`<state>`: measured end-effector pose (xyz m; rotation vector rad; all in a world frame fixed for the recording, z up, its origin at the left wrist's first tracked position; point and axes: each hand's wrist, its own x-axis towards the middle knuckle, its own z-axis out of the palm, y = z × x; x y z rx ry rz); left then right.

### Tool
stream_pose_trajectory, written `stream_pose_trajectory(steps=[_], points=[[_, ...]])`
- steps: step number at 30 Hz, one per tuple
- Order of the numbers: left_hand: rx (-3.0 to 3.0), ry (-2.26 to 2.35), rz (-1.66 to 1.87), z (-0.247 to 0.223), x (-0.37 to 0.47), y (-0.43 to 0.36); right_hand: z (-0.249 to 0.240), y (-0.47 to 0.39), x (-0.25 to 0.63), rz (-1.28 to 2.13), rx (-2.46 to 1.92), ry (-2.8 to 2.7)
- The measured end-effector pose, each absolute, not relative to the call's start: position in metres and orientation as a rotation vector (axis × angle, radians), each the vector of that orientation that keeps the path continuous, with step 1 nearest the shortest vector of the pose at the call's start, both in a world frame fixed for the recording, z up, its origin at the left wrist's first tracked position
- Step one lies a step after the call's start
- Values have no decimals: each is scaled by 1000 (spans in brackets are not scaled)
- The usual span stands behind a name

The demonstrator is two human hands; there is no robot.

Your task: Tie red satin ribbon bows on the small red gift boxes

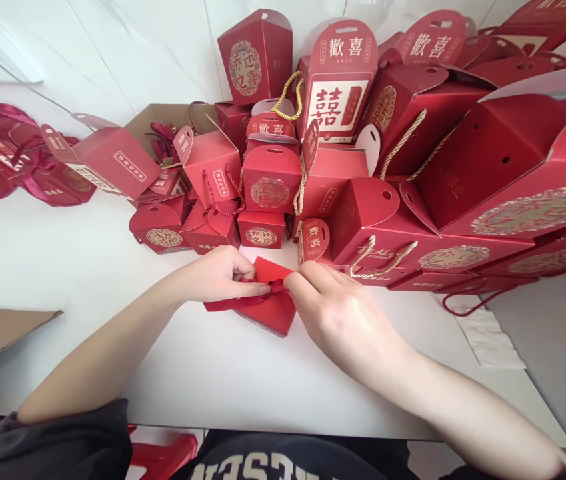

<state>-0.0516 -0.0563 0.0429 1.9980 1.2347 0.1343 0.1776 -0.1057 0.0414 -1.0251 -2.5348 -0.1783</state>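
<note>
A small red gift box (269,316) rests on the white table in front of me, and a dark red ribbon (277,287) crosses its top. My left hand (217,275) comes in from the left, with thumb and fingers pinched on the ribbon near the middle of the lid. From the right, my right hand (330,300) pinches the ribbon on the other side, its back turned up so the fingertips are partly hidden. One ribbon tail (233,303) lies over the left side of the box. The fingers hide much of the knot area.
Stacked red gift boxes (271,175), some with rope handles, line the back and right. Ribbon-tied boxes (17,157) lie far left, near an open brown carton (150,123). A cardboard flap (3,330) juts over the left edge; white paper (493,340) lies right.
</note>
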Motion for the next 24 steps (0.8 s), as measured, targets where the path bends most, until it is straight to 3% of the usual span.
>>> stream_pose_trajectory(steps=[10,19,24], points=[[1981,1246,131,41,-47,-56,53,-110,180,380,-1271,-2653],[1939,1432,304,34,-35,-64,17,-86,169,-66,-1330,-2528],[1942,1445,290,34,-36,-63,25,-85,176,-10,-1114,-2564]])
